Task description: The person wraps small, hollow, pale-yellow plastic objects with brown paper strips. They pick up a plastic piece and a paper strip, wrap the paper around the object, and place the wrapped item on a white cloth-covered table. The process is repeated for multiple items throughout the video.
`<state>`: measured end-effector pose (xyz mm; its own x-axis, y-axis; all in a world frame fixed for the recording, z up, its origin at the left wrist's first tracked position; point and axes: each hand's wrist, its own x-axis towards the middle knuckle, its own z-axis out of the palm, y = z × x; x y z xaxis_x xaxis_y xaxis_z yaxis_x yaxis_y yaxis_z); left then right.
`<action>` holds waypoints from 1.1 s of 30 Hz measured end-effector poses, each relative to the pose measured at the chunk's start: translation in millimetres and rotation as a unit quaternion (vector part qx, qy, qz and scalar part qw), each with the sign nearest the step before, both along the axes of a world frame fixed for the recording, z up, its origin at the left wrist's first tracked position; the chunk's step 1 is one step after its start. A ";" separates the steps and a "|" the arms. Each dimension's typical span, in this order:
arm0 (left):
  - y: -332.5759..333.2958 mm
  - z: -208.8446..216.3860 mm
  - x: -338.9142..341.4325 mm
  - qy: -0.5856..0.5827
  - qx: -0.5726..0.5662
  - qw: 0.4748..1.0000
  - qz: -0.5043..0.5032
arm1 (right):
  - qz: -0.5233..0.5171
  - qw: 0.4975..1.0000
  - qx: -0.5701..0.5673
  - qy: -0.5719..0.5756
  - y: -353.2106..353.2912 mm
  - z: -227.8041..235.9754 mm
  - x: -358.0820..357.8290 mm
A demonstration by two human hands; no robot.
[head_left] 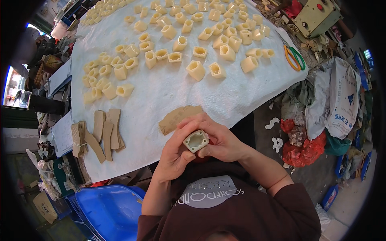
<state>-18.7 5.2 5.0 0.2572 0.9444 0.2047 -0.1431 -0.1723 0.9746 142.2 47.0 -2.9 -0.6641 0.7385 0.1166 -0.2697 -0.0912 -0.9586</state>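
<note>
Between both hands, close to my body at the table's near edge, is a small hollow block (196, 140), pale greenish-white. Its open end faces up, and small round holes show at the corners of its rim. My left hand (173, 154) wraps round its left side, thumb at the lower edge. Fingers of my right hand (223, 141) close on its right side. Just beyond my fingers lies a torn piece of brown cardboard (173, 119). Many cream-yellow hollow blocks (196, 69) are spread over the white table cover (161, 94), most with open ends showing.
Brown cardboard strips (107, 134) lie at the table's left. Scissors with orange and green handles (294, 58) rest at the right edge. A blue plastic basket (106, 207) stands lower left. Red bags (305, 150) and a white sack (341, 94) are at right, below a control box (317, 18).
</note>
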 end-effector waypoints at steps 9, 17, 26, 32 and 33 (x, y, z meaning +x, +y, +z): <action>2.3 1.6 17.3 -0.002 0.030 0.999 0.041 | -0.098 0.994 -0.007 0.045 -13.8 12.8 -13.1; 6.3 -5.5 25.8 -0.166 -0.029 0.983 0.068 | -0.043 0.996 -0.026 0.072 -2.0 -11.0 -5.2; 0.3 -9.5 29.0 -0.286 -0.083 0.951 0.080 | -0.063 0.996 0.022 0.061 -10.6 0.0 -6.3; -2.3 -20.7 30.2 -0.254 -0.097 0.958 0.090 | -0.072 0.997 0.029 0.025 -8.7 -10.5 -5.0; -2.8 -15.8 29.8 -0.277 -0.140 0.946 0.098 | -0.059 0.997 0.018 0.045 -7.4 -9.9 -4.1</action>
